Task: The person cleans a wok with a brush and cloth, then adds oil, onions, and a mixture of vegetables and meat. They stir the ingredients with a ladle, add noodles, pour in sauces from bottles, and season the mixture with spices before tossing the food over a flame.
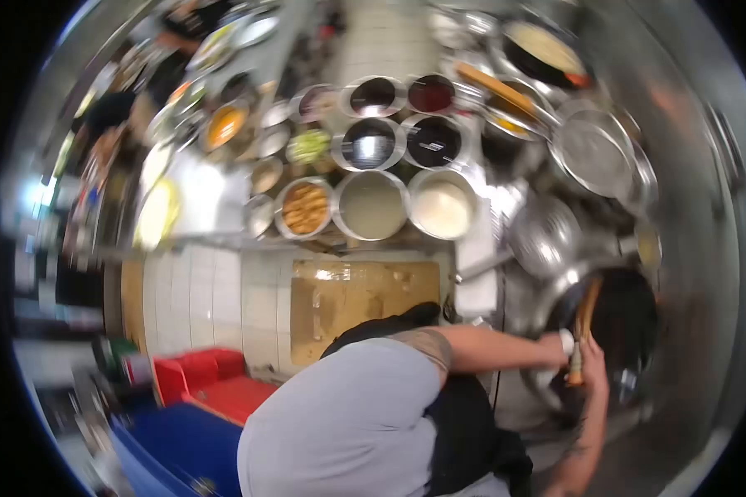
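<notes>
Both my hands are together over the near side of a large dark wok (626, 311) on the right. My right hand (593, 363) is closed round a long brown wooden-handled tool (589, 306), whose orange-brown end shows below the fingers. Its kind is blurred. Close beside it, my left hand (554, 349) is closed, its fingers partly hidden, with a small white thing (567, 341) at it that I cannot make out.
A metal ladle-like strainer (543, 236) lies above the wok, near a round metal sieve (593, 149). Left of these stand several round containers, including one of white liquid (443, 209) and one of brown chunks (306, 208). A cardboard sheet (365, 298) covers the floor.
</notes>
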The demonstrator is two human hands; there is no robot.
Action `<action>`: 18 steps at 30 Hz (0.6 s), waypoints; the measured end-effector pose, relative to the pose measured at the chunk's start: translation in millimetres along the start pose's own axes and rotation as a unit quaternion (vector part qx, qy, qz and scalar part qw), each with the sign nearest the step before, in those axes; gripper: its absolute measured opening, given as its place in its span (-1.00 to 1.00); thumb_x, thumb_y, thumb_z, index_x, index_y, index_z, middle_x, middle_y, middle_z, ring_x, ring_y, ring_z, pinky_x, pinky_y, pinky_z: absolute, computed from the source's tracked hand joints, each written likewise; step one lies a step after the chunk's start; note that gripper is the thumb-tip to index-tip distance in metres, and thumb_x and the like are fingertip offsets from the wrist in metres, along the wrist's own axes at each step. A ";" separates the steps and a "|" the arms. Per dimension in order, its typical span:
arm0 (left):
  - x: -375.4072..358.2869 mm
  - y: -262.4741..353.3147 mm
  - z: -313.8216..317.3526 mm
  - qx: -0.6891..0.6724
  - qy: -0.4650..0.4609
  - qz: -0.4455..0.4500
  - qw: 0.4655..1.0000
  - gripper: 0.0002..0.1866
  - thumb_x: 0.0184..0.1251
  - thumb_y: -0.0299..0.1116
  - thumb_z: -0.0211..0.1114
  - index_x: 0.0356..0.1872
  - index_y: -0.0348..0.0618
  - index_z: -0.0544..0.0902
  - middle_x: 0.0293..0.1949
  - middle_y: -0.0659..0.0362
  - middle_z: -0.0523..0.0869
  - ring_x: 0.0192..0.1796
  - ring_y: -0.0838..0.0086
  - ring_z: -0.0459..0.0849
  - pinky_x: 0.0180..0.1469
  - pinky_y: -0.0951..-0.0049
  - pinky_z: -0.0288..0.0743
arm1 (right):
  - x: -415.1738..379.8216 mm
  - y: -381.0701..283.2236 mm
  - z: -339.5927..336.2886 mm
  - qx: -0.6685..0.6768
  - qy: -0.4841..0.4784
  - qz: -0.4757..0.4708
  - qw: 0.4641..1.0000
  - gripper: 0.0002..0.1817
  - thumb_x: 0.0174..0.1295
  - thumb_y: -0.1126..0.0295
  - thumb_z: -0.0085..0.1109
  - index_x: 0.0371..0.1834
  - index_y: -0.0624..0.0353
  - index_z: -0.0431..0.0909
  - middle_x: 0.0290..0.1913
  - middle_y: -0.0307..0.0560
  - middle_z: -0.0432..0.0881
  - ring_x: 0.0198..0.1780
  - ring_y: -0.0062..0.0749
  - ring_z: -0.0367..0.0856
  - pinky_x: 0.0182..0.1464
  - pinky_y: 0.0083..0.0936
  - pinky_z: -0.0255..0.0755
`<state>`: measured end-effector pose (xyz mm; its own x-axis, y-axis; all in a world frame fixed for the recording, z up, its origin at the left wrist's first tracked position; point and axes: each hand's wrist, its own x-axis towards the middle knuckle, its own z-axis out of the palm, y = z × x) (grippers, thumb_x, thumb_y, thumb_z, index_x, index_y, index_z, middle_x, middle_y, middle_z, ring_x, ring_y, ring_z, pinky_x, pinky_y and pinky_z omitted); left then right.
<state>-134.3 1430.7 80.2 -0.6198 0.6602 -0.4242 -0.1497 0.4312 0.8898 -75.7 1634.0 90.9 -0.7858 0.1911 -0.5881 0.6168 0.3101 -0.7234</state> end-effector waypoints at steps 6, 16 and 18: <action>15.5 -34.2 4.2 -0.169 -0.110 -0.124 0.971 -0.58 0.10 -0.25 0.49 -0.08 -0.29 0.63 -0.17 0.01 0.73 -0.17 0.26 0.73 -0.13 0.18 0.61 | -157.1 -6.3 -112.0 -0.342 0.392 0.311 0.795 -0.44 0.44 -0.05 -0.20 0.31 0.06 0.44 0.06 0.21 0.65 0.10 0.27 0.56 0.15 0.02 0.42; -66.6 -110.4 -52.1 -0.259 -0.186 -0.123 0.940 -0.53 0.32 -0.37 0.34 0.21 -0.30 0.50 0.05 0.09 0.68 0.05 0.35 0.67 0.10 0.31 0.55 | -173.7 153.2 195.8 0.102 0.626 0.112 0.765 -0.11 0.31 0.20 0.21 0.57 0.27 -0.09 0.49 0.38 0.15 0.48 0.08 0.22 0.46 -0.25 0.14; -75.0 -120.8 -50.1 -0.219 -0.196 -0.098 0.951 -0.51 0.27 -0.39 0.37 0.21 -0.31 0.50 0.05 0.09 0.68 0.08 0.34 0.66 0.14 0.32 0.53 | -177.6 134.8 235.3 0.153 0.528 0.210 0.809 -0.21 0.32 0.26 0.19 0.52 0.32 0.04 0.35 0.37 0.34 0.36 0.09 0.38 0.37 -0.25 0.26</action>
<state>-108.3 1298.3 12.9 -0.2253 0.8085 -0.5437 -0.5922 0.3295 0.7353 157.5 1422.7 12.8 -0.0054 0.9585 -0.2849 0.6944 -0.2015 -0.6908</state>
